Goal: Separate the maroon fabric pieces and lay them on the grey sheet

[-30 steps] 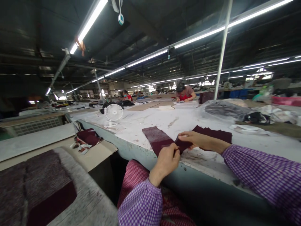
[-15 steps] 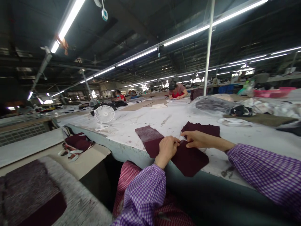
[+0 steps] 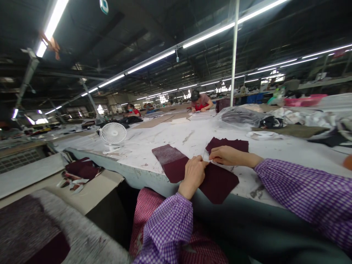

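Note:
My left hand [image 3: 194, 174] is closed at the upper left edge of a dark maroon fabric piece [image 3: 218, 185], its thumb and fingers pinching that edge. This piece lies at the table's front edge, its lower corner over the side. Just right of my left fingertips, my right hand [image 3: 228, 155] has its fingers pressed together; whatever is between them is too small to make out. Behind the right hand lies a fanned stack of maroon pieces [image 3: 233, 144]. Left of my left hand, a second maroon stack [image 3: 172, 165] shows a greyish patch on its far end.
A white fan [image 3: 113, 134] stands on the white-covered table [image 3: 154, 134]. To the left, maroon scraps [image 3: 82, 168] lie on cardboard [image 3: 107, 181]. Clear plastic [image 3: 239, 116] and a pink basin [image 3: 305, 100] are at right. A co-worker [image 3: 202, 102] bends over the far table.
The whole view has shifted slightly. My right hand's fingers have drawn together, and its index finger no longer points out over the fabric's corner. My left hand stays at the same edge.

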The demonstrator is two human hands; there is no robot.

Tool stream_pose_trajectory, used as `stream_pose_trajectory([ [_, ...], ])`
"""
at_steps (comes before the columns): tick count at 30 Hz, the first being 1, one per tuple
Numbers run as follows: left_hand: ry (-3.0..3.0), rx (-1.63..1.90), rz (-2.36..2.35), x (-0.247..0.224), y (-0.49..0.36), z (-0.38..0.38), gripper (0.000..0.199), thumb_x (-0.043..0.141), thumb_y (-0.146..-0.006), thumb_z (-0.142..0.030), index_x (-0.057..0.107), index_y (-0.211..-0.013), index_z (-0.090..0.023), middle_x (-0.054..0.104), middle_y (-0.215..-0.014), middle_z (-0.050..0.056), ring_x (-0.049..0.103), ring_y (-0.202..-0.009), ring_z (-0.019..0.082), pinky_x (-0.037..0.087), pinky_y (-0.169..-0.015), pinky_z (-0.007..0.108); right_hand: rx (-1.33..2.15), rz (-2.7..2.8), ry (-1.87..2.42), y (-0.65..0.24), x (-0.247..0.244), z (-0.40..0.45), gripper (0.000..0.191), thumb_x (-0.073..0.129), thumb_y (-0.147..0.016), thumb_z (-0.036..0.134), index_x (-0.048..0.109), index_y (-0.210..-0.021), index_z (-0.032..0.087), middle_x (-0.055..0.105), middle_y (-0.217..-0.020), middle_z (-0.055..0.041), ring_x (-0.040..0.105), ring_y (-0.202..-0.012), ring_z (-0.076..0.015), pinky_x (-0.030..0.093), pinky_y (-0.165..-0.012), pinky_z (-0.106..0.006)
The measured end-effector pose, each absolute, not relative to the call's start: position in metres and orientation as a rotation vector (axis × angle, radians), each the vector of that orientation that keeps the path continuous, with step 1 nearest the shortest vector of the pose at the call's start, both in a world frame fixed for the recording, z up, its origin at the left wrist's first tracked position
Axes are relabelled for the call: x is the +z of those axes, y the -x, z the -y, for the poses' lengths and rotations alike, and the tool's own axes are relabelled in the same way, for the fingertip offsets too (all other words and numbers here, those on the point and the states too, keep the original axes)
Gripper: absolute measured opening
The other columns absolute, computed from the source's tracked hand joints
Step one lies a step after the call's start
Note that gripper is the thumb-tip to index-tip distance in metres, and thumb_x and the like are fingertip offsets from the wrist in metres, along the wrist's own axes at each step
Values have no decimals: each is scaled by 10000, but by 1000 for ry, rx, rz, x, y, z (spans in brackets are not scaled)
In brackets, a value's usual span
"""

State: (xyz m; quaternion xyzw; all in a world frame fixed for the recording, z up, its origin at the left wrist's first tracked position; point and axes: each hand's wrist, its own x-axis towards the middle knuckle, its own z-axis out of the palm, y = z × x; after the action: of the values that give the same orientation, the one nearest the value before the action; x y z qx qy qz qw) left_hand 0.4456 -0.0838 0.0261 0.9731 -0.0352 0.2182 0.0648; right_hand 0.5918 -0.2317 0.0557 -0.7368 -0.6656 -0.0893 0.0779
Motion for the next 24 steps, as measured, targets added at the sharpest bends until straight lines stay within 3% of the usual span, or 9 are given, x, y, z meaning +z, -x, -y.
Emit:
stream_pose_trajectory([
  [4,-2948,655,94,27,-445,84,302,432,-896,-171,669,-1053,-275,584,-925,28,535,-897,166,418,-766,262,-405,2019,2257,-592,51,232,226,435,-885,227,648,-956,193,650,-942,-63,599,-803,-170,403,-704,-272],
  [11,-2956,631,102,26,-447,83,297,423,-905,-183,670,-1048,-267,589,-930,27,541,-902,171,425,-764,269,-639,2180,2258,-584,49,227,226,396,-917,204,604,-834,176,611,-824,-39,554,-710,-146,352,-593,-255],
  [17,-3005,607,167,25,-452,82,305,397,-909,-180,679,-1013,-239,589,-950,46,541,-926,186,432,-800,292,-811,2335,2256,-581,46,225,167,449,-878,105,610,-884,150,621,-891,-65,555,-798,-174,385,-674,-288],
  [24,-3043,556,178,24,-455,83,305,402,-905,-187,672,-1036,-239,583,-953,59,545,-947,190,436,-826,300,-655,2282,2303,-588,54,226,196,459,-839,62,625,-832,167,617,-841,-46,573,-780,-172,395,-716,-301],
])
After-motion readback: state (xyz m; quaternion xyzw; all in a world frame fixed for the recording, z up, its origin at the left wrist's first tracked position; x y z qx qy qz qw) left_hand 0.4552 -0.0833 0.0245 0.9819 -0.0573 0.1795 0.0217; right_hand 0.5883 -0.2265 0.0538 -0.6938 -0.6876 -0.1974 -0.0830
